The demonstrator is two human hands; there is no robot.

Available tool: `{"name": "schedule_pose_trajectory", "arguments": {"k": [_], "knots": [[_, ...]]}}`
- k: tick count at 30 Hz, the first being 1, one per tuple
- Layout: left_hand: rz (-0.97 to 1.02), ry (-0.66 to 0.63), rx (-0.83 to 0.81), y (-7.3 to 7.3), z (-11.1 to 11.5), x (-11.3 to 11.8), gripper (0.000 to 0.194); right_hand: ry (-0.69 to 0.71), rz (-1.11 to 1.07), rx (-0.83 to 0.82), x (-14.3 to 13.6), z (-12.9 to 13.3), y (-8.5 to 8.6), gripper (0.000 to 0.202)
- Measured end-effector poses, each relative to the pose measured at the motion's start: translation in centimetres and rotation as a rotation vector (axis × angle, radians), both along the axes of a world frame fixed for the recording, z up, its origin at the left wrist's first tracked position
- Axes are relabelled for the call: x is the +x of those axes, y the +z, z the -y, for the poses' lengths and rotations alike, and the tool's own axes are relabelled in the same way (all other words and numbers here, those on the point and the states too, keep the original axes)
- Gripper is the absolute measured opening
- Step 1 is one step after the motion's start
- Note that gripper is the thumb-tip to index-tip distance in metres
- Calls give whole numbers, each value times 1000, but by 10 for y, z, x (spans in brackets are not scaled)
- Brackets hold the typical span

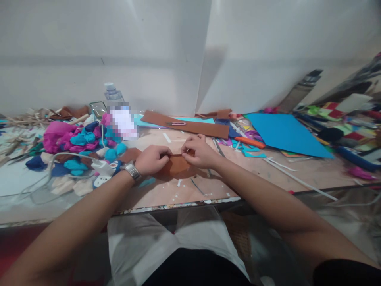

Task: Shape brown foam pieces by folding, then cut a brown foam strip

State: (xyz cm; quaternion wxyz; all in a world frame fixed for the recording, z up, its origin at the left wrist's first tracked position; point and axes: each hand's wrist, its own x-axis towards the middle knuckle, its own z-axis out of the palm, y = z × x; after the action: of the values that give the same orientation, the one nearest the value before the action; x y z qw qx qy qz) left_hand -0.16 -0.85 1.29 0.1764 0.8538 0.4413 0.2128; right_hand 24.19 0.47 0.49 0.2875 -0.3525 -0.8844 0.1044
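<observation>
Both hands hold a brown piece of sheet material (176, 167) low over the table, its top edge folded over. My left hand (151, 160), with a watch on the wrist, pinches the left end of that edge between thumb and fingers. At the right end, my right hand (200, 152) is closed with thumb and fingertips on the same edge. Fingers cover parts of the fold. Just beyond the hands lies a long brown strip (205, 129), with small pink-handled thread snips (178, 124) on top of it.
To the left are crumpled coloured paper balls (83, 138), a white plug (102, 167) with its cable, and a plastic bottle (113, 94). On the right lie a blue sheet (290, 133), an orange cutter (250, 142) and scraps. The table edge (178, 207) runs close to my lap.
</observation>
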Motion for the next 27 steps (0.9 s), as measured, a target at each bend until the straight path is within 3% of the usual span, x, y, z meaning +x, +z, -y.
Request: {"name": "schedule_pose_trajectory", "arguments": {"k": [4,11,20,27], "knots": [[-1,3,-30,1,-1,-2,27,6,-1,0,0,0,0,9],[-3,-238,-135,4,7,4,21,141,36,-15,-4,2,-4,10],[-13,-220,-122,2,5,3,23,153,52,-21,-4,5,1,11],[63,-210,-205,0,7,6,26,166,59,-14,-4,6,1,10]]}}
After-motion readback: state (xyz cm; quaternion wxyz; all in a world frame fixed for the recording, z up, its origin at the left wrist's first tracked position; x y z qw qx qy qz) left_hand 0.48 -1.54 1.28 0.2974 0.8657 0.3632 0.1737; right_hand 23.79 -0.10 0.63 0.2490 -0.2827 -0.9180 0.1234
